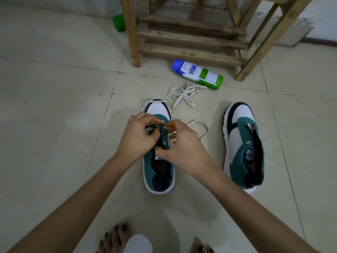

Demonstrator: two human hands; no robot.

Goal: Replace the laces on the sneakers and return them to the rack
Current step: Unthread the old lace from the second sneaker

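Observation:
Two green, white and black sneakers stand on the tiled floor, toes pointing away from me. Over the left sneaker (pixel 158 172) both hands work at the eyelets. My left hand (pixel 135 136) pinches the green eyelet flap on its left side. My right hand (pixel 180 145) holds the end of a white lace (pixel 200 126) at an eyelet; the lace loops out over the floor to the right. The right sneaker (pixel 243 143) stands apart with no lace in it. A second loose white lace (pixel 184 94) lies tangled beyond the left sneaker. The wooden rack (pixel 191 37) stands behind.
A blue-capped green and white spray can (pixel 197 73) lies on its side in front of the rack. A green object (pixel 118 21) sits by the wall left of the rack. My bare feet (pixel 113 238) are at the bottom edge.

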